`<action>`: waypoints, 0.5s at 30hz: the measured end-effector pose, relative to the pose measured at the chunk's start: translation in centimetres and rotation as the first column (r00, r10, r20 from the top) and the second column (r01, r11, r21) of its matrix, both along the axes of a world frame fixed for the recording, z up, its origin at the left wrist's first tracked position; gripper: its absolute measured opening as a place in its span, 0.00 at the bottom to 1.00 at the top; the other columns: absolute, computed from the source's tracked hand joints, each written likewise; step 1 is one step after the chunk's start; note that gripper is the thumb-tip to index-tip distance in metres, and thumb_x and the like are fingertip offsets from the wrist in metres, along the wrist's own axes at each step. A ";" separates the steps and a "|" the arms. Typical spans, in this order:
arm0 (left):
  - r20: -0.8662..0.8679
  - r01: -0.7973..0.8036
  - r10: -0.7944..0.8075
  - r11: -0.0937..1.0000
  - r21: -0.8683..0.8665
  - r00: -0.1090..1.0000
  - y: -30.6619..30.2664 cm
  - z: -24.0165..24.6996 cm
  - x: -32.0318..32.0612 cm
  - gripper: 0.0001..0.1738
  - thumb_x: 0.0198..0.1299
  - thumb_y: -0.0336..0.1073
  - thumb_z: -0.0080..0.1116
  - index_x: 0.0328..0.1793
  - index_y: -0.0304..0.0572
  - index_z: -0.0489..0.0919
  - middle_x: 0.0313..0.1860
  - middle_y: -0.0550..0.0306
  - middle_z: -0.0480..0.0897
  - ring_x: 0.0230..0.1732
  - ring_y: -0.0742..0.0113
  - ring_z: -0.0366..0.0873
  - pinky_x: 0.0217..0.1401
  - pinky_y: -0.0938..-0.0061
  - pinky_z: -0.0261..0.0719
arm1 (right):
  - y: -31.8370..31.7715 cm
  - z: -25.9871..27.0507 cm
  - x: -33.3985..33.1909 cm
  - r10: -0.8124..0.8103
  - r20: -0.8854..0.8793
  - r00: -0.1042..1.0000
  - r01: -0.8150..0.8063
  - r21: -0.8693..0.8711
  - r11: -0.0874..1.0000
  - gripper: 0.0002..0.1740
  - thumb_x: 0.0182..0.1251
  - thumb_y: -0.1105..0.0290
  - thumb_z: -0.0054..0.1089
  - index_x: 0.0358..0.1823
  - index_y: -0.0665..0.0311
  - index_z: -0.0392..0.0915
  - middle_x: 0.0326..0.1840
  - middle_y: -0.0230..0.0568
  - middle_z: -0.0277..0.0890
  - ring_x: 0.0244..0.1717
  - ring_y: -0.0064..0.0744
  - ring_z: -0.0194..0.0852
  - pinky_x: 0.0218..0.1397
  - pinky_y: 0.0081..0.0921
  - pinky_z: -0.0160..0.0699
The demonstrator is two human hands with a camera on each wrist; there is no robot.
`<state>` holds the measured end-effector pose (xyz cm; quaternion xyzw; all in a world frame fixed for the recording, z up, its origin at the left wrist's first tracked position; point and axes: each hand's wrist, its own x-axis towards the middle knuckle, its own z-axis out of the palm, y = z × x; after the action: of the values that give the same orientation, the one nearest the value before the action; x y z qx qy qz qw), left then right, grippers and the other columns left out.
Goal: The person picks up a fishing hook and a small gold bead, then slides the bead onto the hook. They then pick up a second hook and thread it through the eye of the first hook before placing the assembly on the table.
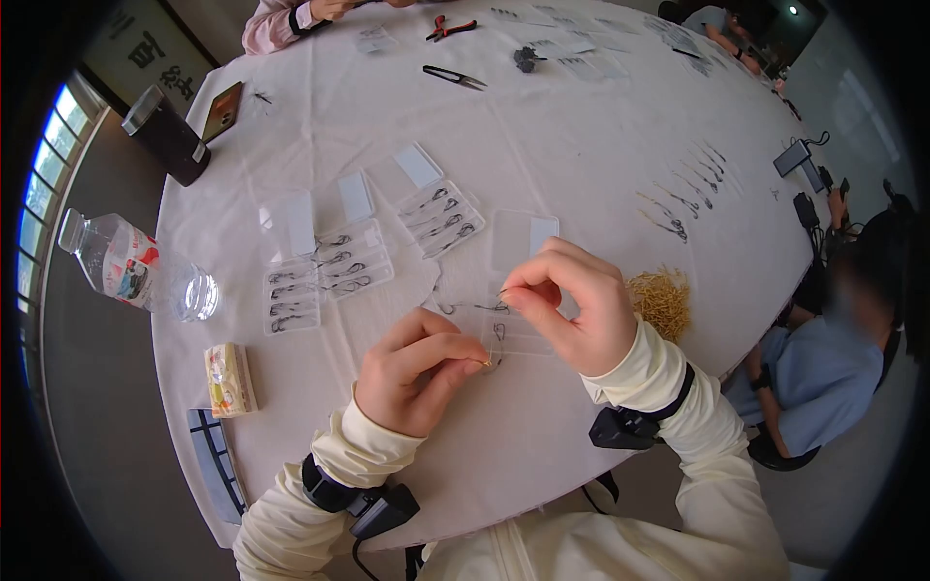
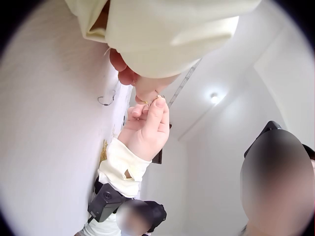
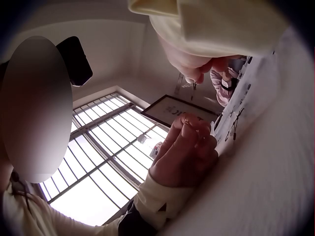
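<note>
In the head view my left hand [image 1: 412, 373] pinches a tiny gold-coloured curved piece [image 1: 487, 363] between thumb and forefinger. Slightly higher and to the right, my right hand [image 1: 576, 305] pinches a thin dark piece [image 3: 194, 86], whose end sticks out below the fingertips in the right wrist view. The two hands are close together but apart. Behind them lies an open clear plastic case [image 1: 511, 235], partly covered by the right hand, with dark looped line rigs [image 1: 499, 332] in its near half. Another hooked dark line [image 2: 106, 101] lies on the tablecloth in the left wrist view.
Filled clear cases [image 1: 354, 259] lie left of centre. A heap of gold-coloured small pieces [image 1: 661, 302] is by the right wrist, with several loose line rigs [image 1: 693, 198] beyond. A water bottle [image 1: 126, 261], tissue pack [image 1: 230, 380] and dark tumbler [image 1: 167, 136] stand left; scissors [image 1: 453, 77] farther back.
</note>
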<state>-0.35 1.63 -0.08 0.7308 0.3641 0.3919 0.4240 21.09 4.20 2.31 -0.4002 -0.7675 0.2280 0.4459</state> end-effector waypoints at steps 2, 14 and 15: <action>0.068 0.022 -0.019 0.999 -0.042 0.998 0.0 -0.1 -0.1 0.04 0.61 0.24 0.61 0.41 0.38 0.84 0.37 0.56 0.79 0.33 0.69 0.78 0.36 0.76 0.77 | 0.2 -0.3 -0.1 0.005 0.033 0.999 -0.003 -0.049 0.999 0.03 0.62 0.76 0.65 0.33 0.65 0.78 0.26 0.34 0.73 0.21 0.24 0.69 0.26 0.21 0.70; 0.210 -0.070 0.127 0.964 -0.257 0.969 0.0 -0.3 -0.6 0.04 0.67 0.30 0.57 0.43 0.37 0.79 0.40 0.60 0.77 0.35 0.78 0.69 0.37 0.83 0.67 | 0.1 0.7 1.3 0.294 0.280 0.914 -0.289 -0.061 0.955 0.09 0.50 0.72 0.72 0.32 0.57 0.81 0.37 0.32 0.72 0.38 0.33 0.71 0.41 0.28 0.74; 0.205 -0.085 0.143 0.960 -0.265 0.968 0.0 -0.3 -0.6 0.03 0.66 0.27 0.57 0.42 0.35 0.79 0.40 0.59 0.76 0.37 0.76 0.72 0.40 0.81 0.70 | 0.0 0.7 1.3 0.365 0.383 0.848 -0.378 -0.044 0.925 0.10 0.47 0.73 0.73 0.32 0.55 0.82 0.41 0.31 0.70 0.44 0.33 0.70 0.46 0.29 0.73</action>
<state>-0.98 1.62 -0.38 0.5996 0.4034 0.4450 0.5288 22.35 4.19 3.04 -0.2737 -0.9063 0.2141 0.2407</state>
